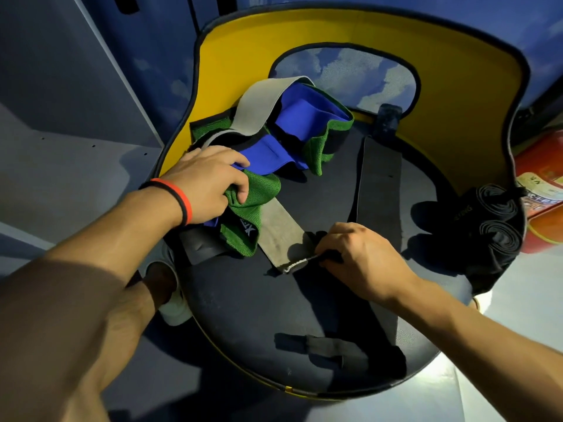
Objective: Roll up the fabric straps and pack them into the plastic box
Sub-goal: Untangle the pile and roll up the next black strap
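The task looks to be in its early part. Two black rolls (493, 214) are already wound tight and lie at the right edge of the seat (259, 315), one just beside the other. I cannot see a box anywhere, so I cannot tell whether anything is packed. The rest of the straps are not yet rolled. At the back left of the seat there is a loose pile, where a green strap (259, 190), a blue strap (268, 153) and the far part of a grey strap (280, 229) lie tangled over each other. The grey strap comes out of this pile and runs flat toward the middle of the seat. The right hand (356, 257) pinches its near end between thumb and curled fingers, and I judge this to be the start of the next roll. The left hand (210, 187) is at the left side of the seat, with its fingers closed around a bunch of the green strap, perhaps to hold the pile back or to pull it free. A long black strap (377, 184) lies flat on the right half of the seat, from the back to the front. A smaller black piece (335, 348) lies at the front. So at least five pieces remain to roll, and all the packing is to be done. A red object (542, 208) stands beyond the right edge of the seat.
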Available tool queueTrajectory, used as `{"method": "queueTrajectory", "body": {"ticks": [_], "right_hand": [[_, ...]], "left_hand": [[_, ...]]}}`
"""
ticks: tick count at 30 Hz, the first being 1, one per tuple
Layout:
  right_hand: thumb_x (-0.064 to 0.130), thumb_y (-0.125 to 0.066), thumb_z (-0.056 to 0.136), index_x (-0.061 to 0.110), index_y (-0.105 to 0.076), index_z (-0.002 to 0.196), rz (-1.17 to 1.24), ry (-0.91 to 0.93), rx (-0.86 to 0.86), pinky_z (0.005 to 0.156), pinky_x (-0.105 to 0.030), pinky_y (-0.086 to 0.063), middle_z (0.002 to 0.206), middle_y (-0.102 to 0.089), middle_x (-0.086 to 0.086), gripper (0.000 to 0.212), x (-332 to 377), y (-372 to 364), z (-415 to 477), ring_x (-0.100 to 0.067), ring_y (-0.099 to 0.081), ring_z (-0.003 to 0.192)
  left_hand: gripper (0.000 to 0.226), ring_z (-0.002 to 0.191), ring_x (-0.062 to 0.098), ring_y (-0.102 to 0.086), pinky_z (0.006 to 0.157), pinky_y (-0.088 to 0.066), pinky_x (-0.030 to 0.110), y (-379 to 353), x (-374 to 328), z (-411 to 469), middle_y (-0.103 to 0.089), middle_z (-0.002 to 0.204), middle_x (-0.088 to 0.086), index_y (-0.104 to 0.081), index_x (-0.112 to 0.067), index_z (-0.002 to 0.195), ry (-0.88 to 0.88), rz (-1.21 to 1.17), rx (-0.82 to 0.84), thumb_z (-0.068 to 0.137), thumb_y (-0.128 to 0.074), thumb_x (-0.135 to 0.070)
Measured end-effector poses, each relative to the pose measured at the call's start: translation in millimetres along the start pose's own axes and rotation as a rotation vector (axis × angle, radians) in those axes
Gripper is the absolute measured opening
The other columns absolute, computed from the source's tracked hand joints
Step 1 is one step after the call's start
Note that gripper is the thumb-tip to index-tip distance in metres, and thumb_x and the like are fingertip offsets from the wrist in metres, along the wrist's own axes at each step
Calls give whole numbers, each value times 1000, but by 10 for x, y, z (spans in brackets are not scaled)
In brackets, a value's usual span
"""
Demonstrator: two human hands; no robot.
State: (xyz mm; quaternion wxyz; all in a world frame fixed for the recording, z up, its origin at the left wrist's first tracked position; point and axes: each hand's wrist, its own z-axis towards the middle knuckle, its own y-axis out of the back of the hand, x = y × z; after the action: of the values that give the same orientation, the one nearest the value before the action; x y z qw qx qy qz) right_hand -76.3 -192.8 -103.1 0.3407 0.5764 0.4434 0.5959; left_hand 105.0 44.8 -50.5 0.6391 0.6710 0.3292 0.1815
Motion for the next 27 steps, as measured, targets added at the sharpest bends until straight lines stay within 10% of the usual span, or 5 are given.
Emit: {"method": "queueTrajectory", "body": {"ticks": [7,12,16,21,27], "right_hand": [[63,-55,92,31,-75,101,236,37,185,78,-36,-54,93,-65,14,39,141,-88,61,-7,-64,87],[54,-69,88,20,-69,90,382,-186,-128,73,-32,-54,83,-69,6,34,150,-38,190,-10,-66,79],[55,-78,79,24,-49,89,680,-432,-378,70,-39,-57,78,-66,2,44,211,53,322,-15,-68,72],[47,-57,100,-4,-55,87,903,-581,-421,73,-48,-55,70,-68,-12,52,234,129,413,-14,-63,57],[42,-60,99,6,-62,73,703,-454,-386,66,-40,-56,65,-70,-5,45,359,101,414,-17,-67,58]], "left_hand": [[22,105,10,-63,94,-43,24,82,12,47,-69,106,-12,-78,-27,106,72,-338,-177,84,-79,-30],[20,84,-4,-63,75,-40,0,40,-110,77,-74,93,-12,-79,-26,101,206,-441,-245,83,-80,-36],[20,83,6,-67,81,-54,27,-19,-205,122,-73,84,-12,-80,-29,96,250,-504,-286,82,-79,-44],[18,87,4,-69,86,-55,27,-1,-177,161,-75,86,-9,-78,-28,102,245,-603,-234,87,-75,-38],[20,101,7,-71,98,-54,26,298,77,1,-77,99,-2,-75,-18,109,190,-789,-270,91,-73,-13]]}}
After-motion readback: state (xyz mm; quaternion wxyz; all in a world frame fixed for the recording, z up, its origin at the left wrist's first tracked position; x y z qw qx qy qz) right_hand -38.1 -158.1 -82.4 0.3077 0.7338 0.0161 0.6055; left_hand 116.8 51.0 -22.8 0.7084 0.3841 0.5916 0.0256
